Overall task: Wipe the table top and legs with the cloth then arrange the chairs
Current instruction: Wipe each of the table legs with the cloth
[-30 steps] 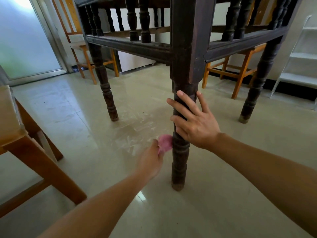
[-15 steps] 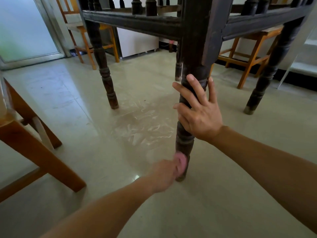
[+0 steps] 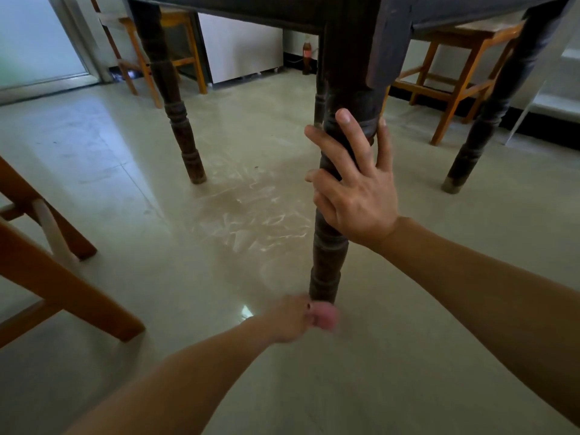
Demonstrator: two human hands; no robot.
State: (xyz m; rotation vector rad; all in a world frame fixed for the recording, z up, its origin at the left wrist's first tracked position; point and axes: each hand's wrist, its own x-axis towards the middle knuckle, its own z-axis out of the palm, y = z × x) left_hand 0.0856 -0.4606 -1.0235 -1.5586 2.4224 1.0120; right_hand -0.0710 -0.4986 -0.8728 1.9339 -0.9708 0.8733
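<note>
Head view, looking low under the table [image 3: 439, 14]. Left hand [image 3: 290, 318] clenched round a pink cloth [image 3: 326, 318]; both motion-blurred. Cloth sits at the very foot of the table leg [image 3: 328, 262] nearest the camera, touching it just where it meets the floor [image 3: 157, 221]. Right hand [image 3: 354, 196] grasps the same leg higher up, about mid-height: thumb along the right side, fingers spread across the front, the two lower fingers curling round the left edge. Leg is dark, turned, upright. Two other dark legs in view, back-left leg [image 3: 177, 120] and back-right leg [image 3: 483, 120], both standing on the floor. Pale scuff marks on the floor between the legs. Wooden chair [image 3: 62, 287] at the left edge, near, apart from the table. Second chair [image 3: 141, 54] behind the back-left leg; third chair [image 3: 455, 73] behind on the right. Bottle [image 3: 307, 54] stands on the floor by the far wall, beside a white cabinet [image 3: 241, 42].
</note>
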